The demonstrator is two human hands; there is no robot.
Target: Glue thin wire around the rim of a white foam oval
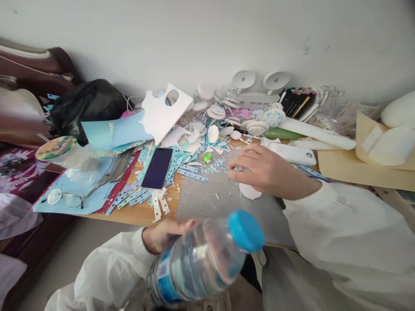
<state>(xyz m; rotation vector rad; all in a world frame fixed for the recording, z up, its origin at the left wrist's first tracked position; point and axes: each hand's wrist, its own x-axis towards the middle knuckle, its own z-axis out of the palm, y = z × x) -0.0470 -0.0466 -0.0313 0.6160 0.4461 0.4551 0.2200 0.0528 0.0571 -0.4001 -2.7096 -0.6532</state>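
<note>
Left hand (167,234): grips clear plastic blue-capped bottle (201,261), tilted before wooden surface (138,212), presumably avoiding blue punched paper strips (193,173). Right hand (261,169): fingers curled above grey mat (201,198); contents indeterminable.

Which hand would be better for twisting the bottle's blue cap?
Probably the right hand: it looks free, and the blue cap points toward that side. The left hand is holding the bottle.

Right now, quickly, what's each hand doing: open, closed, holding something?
Left hand: closed, holding a blue-capped bottle.
Right hand: partly curled over the grey mat; whether it holds anything cannot be told.
</note>
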